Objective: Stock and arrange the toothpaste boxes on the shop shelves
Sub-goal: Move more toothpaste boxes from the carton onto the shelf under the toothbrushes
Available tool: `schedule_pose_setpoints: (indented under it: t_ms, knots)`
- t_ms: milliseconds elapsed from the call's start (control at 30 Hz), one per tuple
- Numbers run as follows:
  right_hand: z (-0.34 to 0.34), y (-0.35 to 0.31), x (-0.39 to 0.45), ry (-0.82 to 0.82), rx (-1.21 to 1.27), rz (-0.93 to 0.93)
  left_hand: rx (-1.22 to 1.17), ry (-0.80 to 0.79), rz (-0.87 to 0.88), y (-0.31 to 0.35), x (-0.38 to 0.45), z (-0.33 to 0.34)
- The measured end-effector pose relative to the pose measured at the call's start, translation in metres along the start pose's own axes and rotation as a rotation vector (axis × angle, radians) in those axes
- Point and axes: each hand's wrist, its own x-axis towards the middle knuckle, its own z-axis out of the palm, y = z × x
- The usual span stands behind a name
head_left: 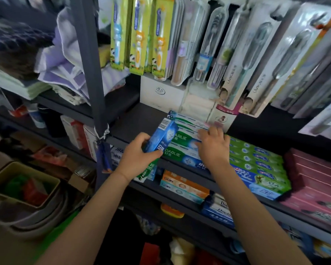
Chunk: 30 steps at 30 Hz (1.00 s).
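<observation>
A dark metal shop shelf (130, 119) runs across the view, with packaged toothbrushes (204, 46) hanging above it and folded towels (61, 62) on the bay to the left of a grey upright post (90, 69). On the shelf lie stacked DARLIE boxes (180, 144), and just beside them to the right a block of green toothpaste boxes (256, 161), then pink boxes (313, 173).

The left hand (136, 159) grips a blue toothpaste box (161, 137) — fingers and thumb curled round its lower end, the box tilted up over the shelf's front edge. A green box shows beneath the same hand. The right hand (214, 144) rests on the DARLIE boxes, fingers bent and spread across their tops.

Bare shelf lies behind and left of the stack, up to the post. Lower shelves hold more boxes — orange ones (183, 186) directly below.
</observation>
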Motion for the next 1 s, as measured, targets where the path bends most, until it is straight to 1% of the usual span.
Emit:
schedule_pose_setpoints:
  t_ms: [67, 133, 167, 200, 233, 300, 333, 367, 433, 533, 600, 633, 667, 700, 733, 767, 800, 833, 867, 967, 1000]
  knots:
    - [-0.002, 0.001, -0.003, 0.128, 0.103, 0.031, 0.149, -0.001, 0.12, 0.006, 0.011, -0.005]
    - [-0.009, 0.002, -0.01, 0.243, 0.372, 0.003, 0.409, -0.033, 0.249, 0.016, 0.021, -0.007]
    - [-0.014, 0.003, -0.013, 0.251, 0.503, -0.06, 0.564, -0.055, 0.318, 0.021, 0.026, -0.006]
    - [-0.02, 0.004, -0.017, 0.221, 0.572, -0.142, 0.684, -0.08, 0.383, 0.028, 0.031, -0.004]
    - [-0.025, 0.005, -0.021, 0.162, 0.589, -0.221, 0.751, -0.113, 0.433, 0.034, 0.034, -0.002]
    - [-0.031, 0.004, -0.028, 0.043, 0.517, -0.312, 0.77, -0.183, 0.504, 0.046, 0.038, 0.004]
    - [-0.032, 0.004, -0.029, 0.024, 0.42, -0.33, 0.744, -0.215, 0.519, 0.051, 0.04, 0.007]
    - [-0.032, 0.004, -0.03, 0.031, 0.292, -0.339, 0.684, -0.253, 0.499, 0.054, 0.041, 0.01]
    - [-0.031, 0.003, -0.033, 0.088, 0.082, -0.353, 0.446, -0.368, 0.365, 0.059, 0.045, 0.01]
    - [-0.027, 0.004, -0.033, 0.242, 0.018, -0.362, 0.095, -0.544, 0.15, 0.061, 0.047, 0.008]
    - [-0.028, 0.003, -0.033, 0.336, 0.007, -0.379, -0.034, -0.599, 0.026, 0.059, 0.046, 0.006]
    - [-0.03, 0.004, -0.032, 0.354, 0.016, -0.403, -0.062, -0.617, -0.011, 0.057, 0.046, 0.004]
    - [-0.034, 0.005, -0.033, 0.329, 0.043, -0.427, -0.058, -0.623, -0.029, 0.055, 0.047, 0.0]
    - [-0.039, 0.007, -0.033, 0.259, 0.091, -0.434, -0.015, -0.609, -0.023, 0.054, 0.049, -0.006]
    - [-0.045, 0.011, -0.034, 0.149, 0.157, -0.409, 0.025, -0.581, -0.017, 0.054, 0.051, -0.013]
    - [-0.051, 0.014, -0.035, 0.004, 0.233, -0.349, 0.036, -0.544, -0.022, 0.053, 0.053, -0.02]
    - [-0.054, 0.018, -0.035, -0.113, 0.296, -0.279, -0.009, -0.508, -0.043, 0.055, 0.053, -0.025]
    - [-0.057, 0.021, -0.035, -0.169, 0.326, -0.227, -0.069, -0.484, -0.065, 0.055, 0.052, -0.028]
    - [-0.059, 0.023, -0.033, -0.191, 0.321, -0.202, -0.116, -0.467, -0.072, 0.054, 0.051, -0.029]
    - [-0.056, 0.024, -0.024, -0.22, 0.234, -0.189, -0.123, -0.446, -0.018, 0.047, 0.047, -0.017]
    - [-0.054, 0.023, -0.021, -0.223, 0.217, -0.186, -0.148, -0.412, -0.021, 0.043, 0.047, -0.012]
